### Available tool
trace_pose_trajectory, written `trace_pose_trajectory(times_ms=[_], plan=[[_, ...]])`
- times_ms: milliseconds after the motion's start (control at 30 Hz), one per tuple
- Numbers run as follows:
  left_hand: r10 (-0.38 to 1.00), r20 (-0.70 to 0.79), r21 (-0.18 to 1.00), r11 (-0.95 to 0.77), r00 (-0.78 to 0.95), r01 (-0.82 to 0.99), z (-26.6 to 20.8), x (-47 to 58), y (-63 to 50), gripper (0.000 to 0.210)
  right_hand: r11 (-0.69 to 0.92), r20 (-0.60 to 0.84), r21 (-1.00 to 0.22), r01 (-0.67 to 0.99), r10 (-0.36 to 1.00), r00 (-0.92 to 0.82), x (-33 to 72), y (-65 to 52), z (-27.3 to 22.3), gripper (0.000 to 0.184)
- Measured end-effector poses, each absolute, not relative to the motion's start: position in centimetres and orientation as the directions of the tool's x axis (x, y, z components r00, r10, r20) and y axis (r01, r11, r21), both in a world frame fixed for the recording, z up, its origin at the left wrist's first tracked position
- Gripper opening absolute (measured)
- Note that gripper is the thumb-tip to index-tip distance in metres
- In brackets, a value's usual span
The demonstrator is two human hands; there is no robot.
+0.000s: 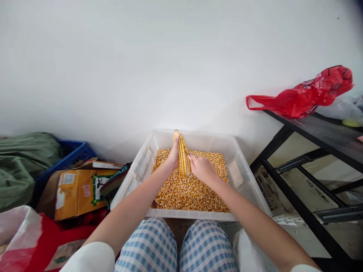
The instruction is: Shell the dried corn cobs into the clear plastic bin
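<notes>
An ear of corn [182, 155] stands tilted over the tub, its rows of yellow kernels facing me. My left hand [172, 155] is closed round its left side, thumb toward the upper end. On the lower right side, a strip of the ear looks bare of kernels. My right hand [200, 166] is closed on a thin pointed tool [187, 153], whose dark tip touches the ear; the rest is hidden in my fingers. Below both hands, loose corn kernels [187, 194] cover the bottom of a translucent plastic tub [249, 189].
A black metal-framed table [320, 132] stands at right with a red plastic bag [306, 96] on it. At left are an orange cardboard box [76, 192], a blue crate [76, 149] and a green cloth or sack [17, 170]. A white wall [170, 68] rises behind the tub.
</notes>
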State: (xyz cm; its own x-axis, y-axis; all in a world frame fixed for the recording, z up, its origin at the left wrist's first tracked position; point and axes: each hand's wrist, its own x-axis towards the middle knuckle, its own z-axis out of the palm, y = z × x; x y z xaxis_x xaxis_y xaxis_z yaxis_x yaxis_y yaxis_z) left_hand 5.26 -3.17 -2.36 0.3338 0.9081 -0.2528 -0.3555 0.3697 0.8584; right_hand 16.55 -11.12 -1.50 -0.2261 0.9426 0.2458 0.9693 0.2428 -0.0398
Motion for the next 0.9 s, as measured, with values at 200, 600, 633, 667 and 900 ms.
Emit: trace_pose_trajectory(times_ms=[200,600,633,667,900], plan=[[0.919,-0.257,0.825,0.370,0.299,-0.427,-2.2,5.5,-3.5,0.065,0.233,0.214,-0.030,0.972,0.951,-0.222,16.7,-11.3,-0.7,0.039],[0.896,-0.296,0.748,0.433,0.332,-0.503,-3.0,7.1,-5.0,0.056,0.138,0.215,-0.064,0.988,0.969,-0.121,17.0,-10.5,-1.3,0.035],[0.897,-0.305,0.748,0.433,0.320,-0.502,-3.2,7.2,-5.0,0.056,0.148,0.219,-0.078,0.986,0.967,-0.128,17.2,-10.3,-1.4,0.035],[0.901,-0.306,0.753,0.427,0.308,-0.501,-3.2,7.2,-4.9,0.056,0.158,0.224,-0.094,0.983,0.965,-0.134,17.3,-10.2,-1.4,0.035],[0.870,-0.231,0.826,0.412,0.435,-0.384,-2.7,5.5,-3.5,0.061,0.193,0.325,-0.167,0.967,0.937,-0.131,18.3,-10.1,-1.0,0.038]])
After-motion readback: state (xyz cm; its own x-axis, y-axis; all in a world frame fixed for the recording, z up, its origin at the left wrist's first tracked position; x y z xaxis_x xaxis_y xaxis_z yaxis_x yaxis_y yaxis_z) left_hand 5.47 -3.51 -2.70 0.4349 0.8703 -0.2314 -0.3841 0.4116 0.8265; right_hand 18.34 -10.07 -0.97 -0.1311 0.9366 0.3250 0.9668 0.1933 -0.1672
